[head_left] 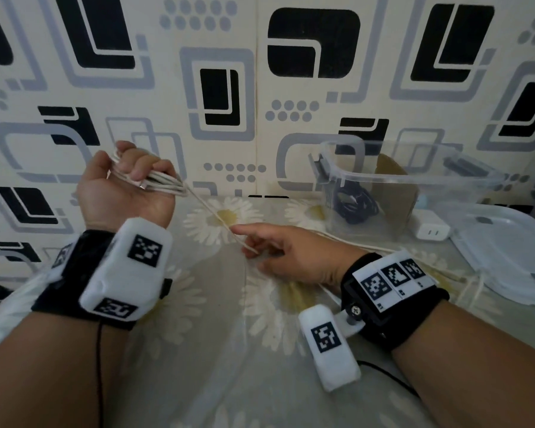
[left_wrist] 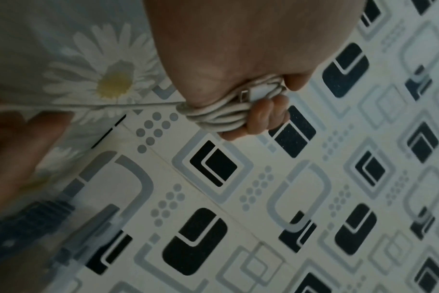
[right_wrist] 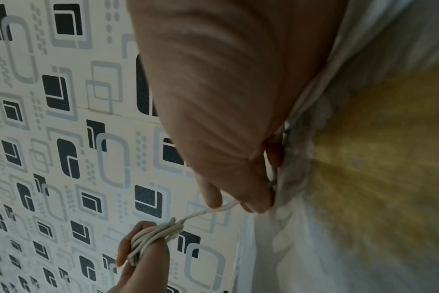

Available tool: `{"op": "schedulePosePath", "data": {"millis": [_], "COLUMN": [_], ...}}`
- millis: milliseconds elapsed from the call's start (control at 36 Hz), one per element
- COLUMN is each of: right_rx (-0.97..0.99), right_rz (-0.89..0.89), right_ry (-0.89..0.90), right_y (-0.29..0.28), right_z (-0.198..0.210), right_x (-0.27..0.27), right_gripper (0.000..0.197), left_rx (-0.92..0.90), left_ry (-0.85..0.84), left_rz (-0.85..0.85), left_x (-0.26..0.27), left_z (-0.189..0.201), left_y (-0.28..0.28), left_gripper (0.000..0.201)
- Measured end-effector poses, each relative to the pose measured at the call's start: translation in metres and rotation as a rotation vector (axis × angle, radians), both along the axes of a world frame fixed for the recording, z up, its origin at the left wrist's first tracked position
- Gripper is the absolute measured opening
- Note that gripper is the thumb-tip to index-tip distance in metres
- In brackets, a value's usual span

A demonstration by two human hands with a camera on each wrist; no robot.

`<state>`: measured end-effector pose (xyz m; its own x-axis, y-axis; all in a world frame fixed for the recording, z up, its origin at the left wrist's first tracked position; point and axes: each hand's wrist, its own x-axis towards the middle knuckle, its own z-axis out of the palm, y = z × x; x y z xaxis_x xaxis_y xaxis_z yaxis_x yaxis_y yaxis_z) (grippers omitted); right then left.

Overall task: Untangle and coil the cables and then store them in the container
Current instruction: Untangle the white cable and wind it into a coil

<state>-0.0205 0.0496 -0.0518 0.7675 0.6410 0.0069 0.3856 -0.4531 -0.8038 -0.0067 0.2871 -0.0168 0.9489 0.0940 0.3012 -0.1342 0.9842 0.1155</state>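
My left hand is raised on the left and grips several loops of a white cable, coiled around its fingers; the cable's plug lies against the palm. One strand runs taut down to my right hand, low over the bedsheet, where thumb and fingers pinch it. The rest of the white cable trails right across the sheet. A clear plastic container stands at the back right with a coiled black cable inside.
The container's clear lid lies at the far right. A white charger block sits between container and lid. A daisy-print bedsheet covers the surface, and a patterned wall rises close behind.
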Motion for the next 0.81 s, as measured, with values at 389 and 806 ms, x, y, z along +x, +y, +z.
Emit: {"op": "schedulePosePath", "data": {"millis": [389,806], "right_rx": [0.103,0.074], "right_rz": [-0.035,0.007], "right_ry": [-0.049,-0.292], "right_y": [0.004,0.003], "right_z": [0.002,0.001], "right_x": [-0.003,0.003], "right_gripper": [0.03,0.036], "left_rx": [0.6,1.455], "left_ry": [0.082,0.037], "left_rz": [0.257,0.532], "left_x": [0.001,-0.005], "left_z": [-0.006,-0.021], "left_y": [-0.035,-0.052], "left_gripper": [0.019,0.018]}}
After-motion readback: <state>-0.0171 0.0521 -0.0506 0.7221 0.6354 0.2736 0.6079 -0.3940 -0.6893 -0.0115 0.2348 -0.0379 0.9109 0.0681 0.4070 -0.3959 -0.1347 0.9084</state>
